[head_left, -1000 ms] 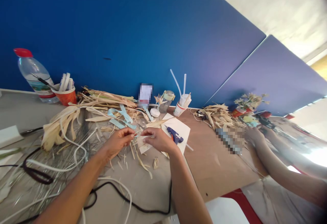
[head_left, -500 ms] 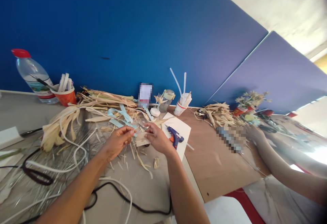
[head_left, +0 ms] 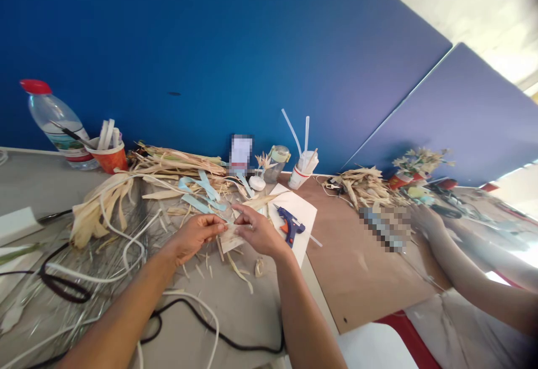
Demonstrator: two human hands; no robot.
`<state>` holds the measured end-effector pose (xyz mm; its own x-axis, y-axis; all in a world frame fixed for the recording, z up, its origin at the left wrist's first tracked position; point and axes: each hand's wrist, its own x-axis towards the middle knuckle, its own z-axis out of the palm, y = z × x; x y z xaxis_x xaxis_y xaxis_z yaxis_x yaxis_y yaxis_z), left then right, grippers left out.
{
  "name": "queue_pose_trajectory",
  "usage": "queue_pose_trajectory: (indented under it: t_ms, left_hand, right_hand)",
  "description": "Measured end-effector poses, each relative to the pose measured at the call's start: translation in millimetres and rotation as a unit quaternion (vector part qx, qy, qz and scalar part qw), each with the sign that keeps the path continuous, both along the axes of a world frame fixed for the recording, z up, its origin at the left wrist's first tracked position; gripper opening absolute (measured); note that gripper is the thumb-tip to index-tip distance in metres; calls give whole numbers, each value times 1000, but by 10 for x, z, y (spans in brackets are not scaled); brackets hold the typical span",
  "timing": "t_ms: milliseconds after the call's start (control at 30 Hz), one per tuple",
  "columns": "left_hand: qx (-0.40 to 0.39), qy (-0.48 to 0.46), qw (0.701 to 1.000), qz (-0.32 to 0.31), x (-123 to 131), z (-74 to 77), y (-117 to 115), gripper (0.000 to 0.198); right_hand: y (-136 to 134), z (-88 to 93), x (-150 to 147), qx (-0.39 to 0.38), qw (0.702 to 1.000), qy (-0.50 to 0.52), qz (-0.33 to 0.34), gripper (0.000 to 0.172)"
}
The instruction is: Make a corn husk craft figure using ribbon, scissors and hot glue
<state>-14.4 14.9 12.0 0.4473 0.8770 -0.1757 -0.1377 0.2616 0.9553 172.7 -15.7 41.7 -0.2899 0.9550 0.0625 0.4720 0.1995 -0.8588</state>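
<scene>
A small pale piece of corn husk (head_left: 230,241) hangs between my two hands, just above the table. My left hand (head_left: 196,238) is closed in a pinch at its left edge. From the right, my right hand (head_left: 261,233) pinches the same piece between thumb and fingers. Light blue ribbon strips (head_left: 197,203) and husk scraps lie just beyond my hands. To the right of my right hand, a blue glue gun (head_left: 290,226) rests on a white sheet (head_left: 309,212).
Dried husks (head_left: 180,161) are heaped along the blue partition, near a red paper cup (head_left: 110,157) and a bottle (head_left: 63,128). White and black cables (head_left: 218,341) loop across the table. At right, another person's hand (head_left: 426,220) works near husks.
My hands have drawn slightly closer together and the husk piece has tilted between them. The whole view has shifted a little.
</scene>
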Motion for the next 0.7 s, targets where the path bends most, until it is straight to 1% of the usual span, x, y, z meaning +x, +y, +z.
queue_pose_trajectory:
  t_ms: [100, 167, 267, 367, 433, 467, 533, 600, 667, 700]
  left_hand:
    - [25, 18, 999, 24, 4, -19, 18, 20]
    - [41, 28, 998, 41, 8, -27, 28, 21]
    - [55, 44, 995, 67, 8, -38, 40, 23]
    - [65, 32, 991, 112, -9, -46, 58, 23]
    - [59, 3, 987, 146, -32, -39, 73, 22]
    - [47, -18, 986, 157, -43, -31, 78, 22]
    - [12, -71, 985, 156, -55, -7, 81, 20]
    - [-21, -117, 985, 128, -42, 19, 66, 18]
    - [-36, -135, 986, 95, -5, 34, 36, 18]
    - [-38, -134, 987, 83, 19, 34, 18, 19]
  right_hand:
    - [18, -34, -15, 0, 999, -21, -36, 47]
    - [25, -46, -22, -5, 998, -35, -60, 34]
    - [25, -51, -20, -10, 997, -44, -66, 17]
    - [31, -67, -3, -14, 997, -34, -64, 11]
    - [53, -95, 6, -21, 995, -16, -93, 8]
    - [69, -113, 6, -25, 992, 3, -120, 7]
    - [103, -150, -11, -30, 980, 69, -187, 6]
    - [130, -185, -60, -37, 960, 144, -239, 8]
    - [139, -215, -144, -50, 944, 189, -264, 10]
    - [136, -230, -195, -53, 941, 196, -271, 10]
